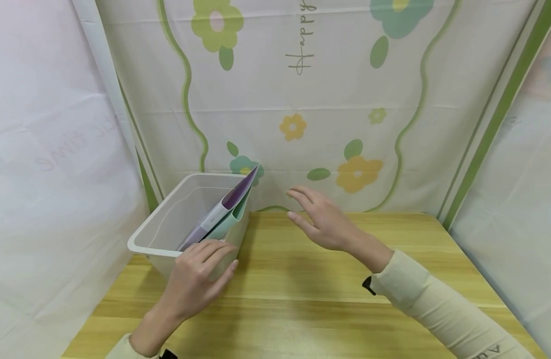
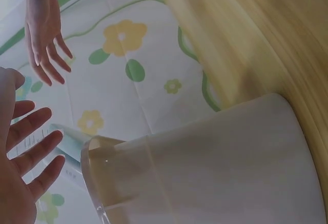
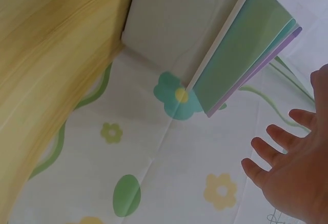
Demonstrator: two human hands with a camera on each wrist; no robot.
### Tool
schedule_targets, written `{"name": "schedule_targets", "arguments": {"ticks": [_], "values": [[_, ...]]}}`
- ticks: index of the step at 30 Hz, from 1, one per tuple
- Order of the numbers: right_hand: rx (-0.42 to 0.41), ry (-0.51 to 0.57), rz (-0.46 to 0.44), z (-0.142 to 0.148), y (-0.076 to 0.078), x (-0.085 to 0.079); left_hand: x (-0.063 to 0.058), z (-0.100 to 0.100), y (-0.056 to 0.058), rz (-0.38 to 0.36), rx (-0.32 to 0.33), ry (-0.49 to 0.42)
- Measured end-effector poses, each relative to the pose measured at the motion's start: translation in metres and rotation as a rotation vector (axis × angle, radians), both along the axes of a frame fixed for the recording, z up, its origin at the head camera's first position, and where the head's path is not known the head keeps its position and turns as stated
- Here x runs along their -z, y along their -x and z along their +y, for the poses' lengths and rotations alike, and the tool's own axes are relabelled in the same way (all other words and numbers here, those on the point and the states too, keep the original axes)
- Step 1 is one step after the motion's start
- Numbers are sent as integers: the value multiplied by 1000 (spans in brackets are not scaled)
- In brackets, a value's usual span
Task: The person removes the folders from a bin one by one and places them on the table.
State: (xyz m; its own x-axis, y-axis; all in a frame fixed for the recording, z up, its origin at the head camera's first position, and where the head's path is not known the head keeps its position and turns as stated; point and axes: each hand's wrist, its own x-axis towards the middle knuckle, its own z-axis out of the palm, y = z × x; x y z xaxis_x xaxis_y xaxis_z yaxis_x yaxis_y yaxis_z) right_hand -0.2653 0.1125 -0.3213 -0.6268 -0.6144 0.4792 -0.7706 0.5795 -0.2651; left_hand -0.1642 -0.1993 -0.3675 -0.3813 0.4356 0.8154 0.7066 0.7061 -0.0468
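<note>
A purple folder [image 1: 216, 214] and a mint-green folder [image 1: 228, 224] lean together inside a white plastic bin [image 1: 181, 204], their upper ends sticking out past its right back rim. My left hand [image 1: 199, 273] hovers by the bin's near right corner, fingers loosely extended and holding nothing; it overlaps the rim in the head view. To the right of the bin, my right hand [image 1: 322, 219] is raised above the table, fingers spread and nothing in them. From the right wrist view, the green folder's broad face [image 3: 241, 55] shows, with the purple edge behind it.
The bin stands at the left of a wooden table [image 1: 311, 294]. A white cloth printed with flowers [image 1: 257, 85] hangs behind the table, and white cloth sheets [image 1: 55, 174] close off both sides.
</note>
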Motion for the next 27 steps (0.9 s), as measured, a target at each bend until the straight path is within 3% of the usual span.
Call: {"name": "schedule_targets", "arguments": {"ticks": [19,23,27], "values": [[-25,10,12,-16,-2,-1,2,-30,14,15,-73,-81],[-36,14,10,-21,-2,-1,5,-39,17,-15,-116,-81],[-36,17,-1,-25,-2,-2,8,-49,19,-99,-181,-47]]}}
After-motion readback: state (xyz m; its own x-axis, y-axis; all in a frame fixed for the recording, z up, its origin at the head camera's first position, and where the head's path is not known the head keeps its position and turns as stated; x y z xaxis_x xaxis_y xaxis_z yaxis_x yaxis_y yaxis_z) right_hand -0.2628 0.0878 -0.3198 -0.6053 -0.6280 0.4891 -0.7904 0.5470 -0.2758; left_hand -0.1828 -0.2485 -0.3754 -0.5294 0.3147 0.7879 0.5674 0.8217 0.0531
